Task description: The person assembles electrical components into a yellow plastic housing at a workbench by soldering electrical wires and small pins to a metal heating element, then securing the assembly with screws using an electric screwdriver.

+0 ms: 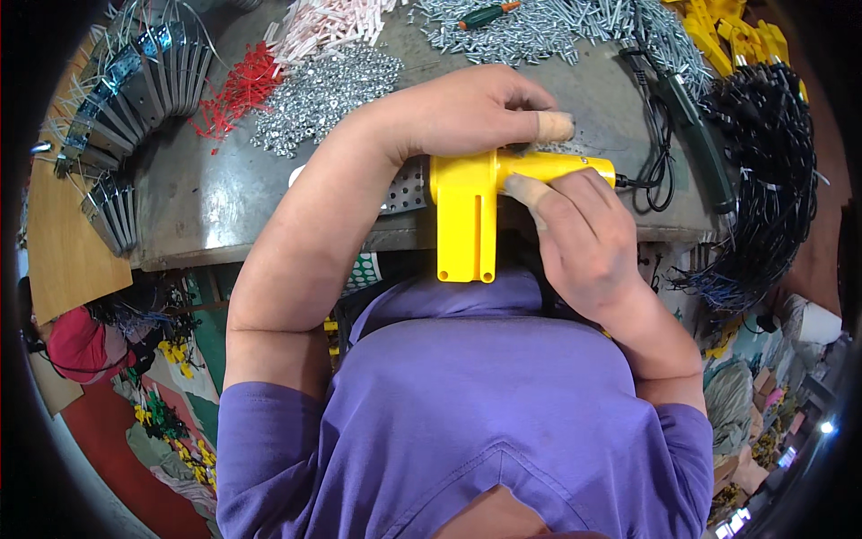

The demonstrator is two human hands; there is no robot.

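A yellow plastic tool housing (466, 220) with a side handle lies at the table's near edge, its slotted part with two holes toward me. My right hand (588, 238) grips the handle, taped thumb against its near side. Along the far side of the housing, my left hand (471, 112) is bent over with curled fingers. Tape covers its thumb, which meets a finger; whatever lies between them is hidden. A perforated metal piece (406, 190) shows left of the housing, partly behind my left forearm. From the handle's right end runs a black cord (636, 182).
Metal nuts (328, 94), red pieces (235, 94) and pale sticks (328, 27) lie in heaps at the far left. Screws (503, 43) with a green screwdriver (485, 16) are heaped farther back. On the right are a dark corded tool (699, 135) and bundled black cords (763, 180).
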